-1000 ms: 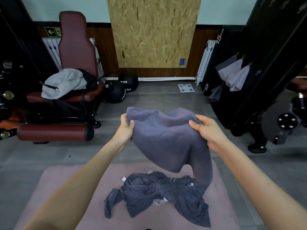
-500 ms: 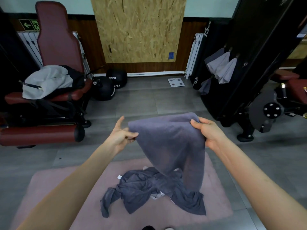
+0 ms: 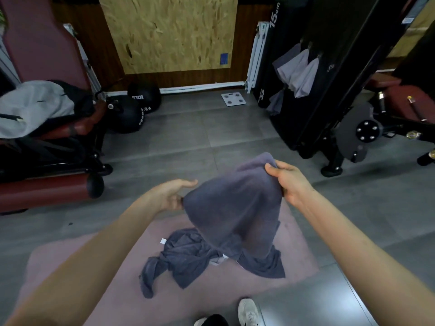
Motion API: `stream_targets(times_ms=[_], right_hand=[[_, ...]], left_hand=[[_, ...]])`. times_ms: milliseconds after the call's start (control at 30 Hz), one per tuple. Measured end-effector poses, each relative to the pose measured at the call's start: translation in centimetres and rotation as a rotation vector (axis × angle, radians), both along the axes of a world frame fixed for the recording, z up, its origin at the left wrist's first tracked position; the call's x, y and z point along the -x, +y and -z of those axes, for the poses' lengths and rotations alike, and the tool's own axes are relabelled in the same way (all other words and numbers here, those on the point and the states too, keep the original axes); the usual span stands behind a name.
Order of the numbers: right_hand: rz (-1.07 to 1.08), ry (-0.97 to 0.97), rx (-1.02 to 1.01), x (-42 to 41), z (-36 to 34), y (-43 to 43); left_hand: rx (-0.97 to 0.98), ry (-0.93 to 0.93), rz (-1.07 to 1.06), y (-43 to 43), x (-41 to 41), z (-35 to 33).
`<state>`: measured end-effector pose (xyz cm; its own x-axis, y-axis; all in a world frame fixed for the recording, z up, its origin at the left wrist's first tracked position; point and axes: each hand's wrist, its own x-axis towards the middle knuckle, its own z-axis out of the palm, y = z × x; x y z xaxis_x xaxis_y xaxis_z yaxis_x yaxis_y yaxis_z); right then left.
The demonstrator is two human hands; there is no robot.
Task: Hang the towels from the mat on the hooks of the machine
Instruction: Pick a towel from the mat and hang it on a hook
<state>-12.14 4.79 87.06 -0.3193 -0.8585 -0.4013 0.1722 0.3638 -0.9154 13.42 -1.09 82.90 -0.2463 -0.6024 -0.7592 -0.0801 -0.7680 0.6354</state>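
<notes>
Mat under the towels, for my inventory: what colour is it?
The mat is dusty pink, seen best in the head view.

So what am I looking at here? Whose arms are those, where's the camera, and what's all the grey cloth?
There is no robot here. A person wears one camera on the head, looking forward and down, so you see their own two arms. The left hand and the right hand each grip an edge of a grey towel, held up above a pink mat on the floor. A pile of towels lies crumpled on that mat. To the right stands a black gym machine, where lighter towels already hang. The job is to hang the rest there.
</notes>
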Motion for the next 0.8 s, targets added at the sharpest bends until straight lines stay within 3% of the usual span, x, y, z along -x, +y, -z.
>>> stream_targets(times_ms=[67, 167, 333, 400, 533, 600, 800], right_hand=[[0.011, -0.006, -0.007, 0.5, 0.7, -0.3], [0.022, -0.003, -0.017, 1.9, 1.4, -1.0], [0.017, 0.022, -0.037, 6.5, 1.9, -2.7], [0.015, 0.046, -0.058, 8.8, 2.0, -3.6], [-0.051, -0.043, -0.219, 14.0, 2.3, -5.9], [-0.15, -0.09, -0.254, 16.5, 2.9, -7.0], [-0.209, 0.34, -0.055, 21.4, 5.2, -10.9]], left_hand=[[-0.126, 0.013, 0.136, 0.1, 0.2, -0.1], [-0.155, 0.034, 0.37, 0.1, 1.5, 0.0], [-0.104, -0.122, 0.411, -2.1, 4.8, 1.5], [-0.065, -0.184, 0.333, -3.0, 6.8, 1.6], [0.15, -0.225, -0.094, -4.9, 12.4, 1.6], [0.327, -0.225, -0.189, -6.2, 15.1, 1.5], [0.724, -0.417, -0.045, -11.5, 20.1, 0.9]])
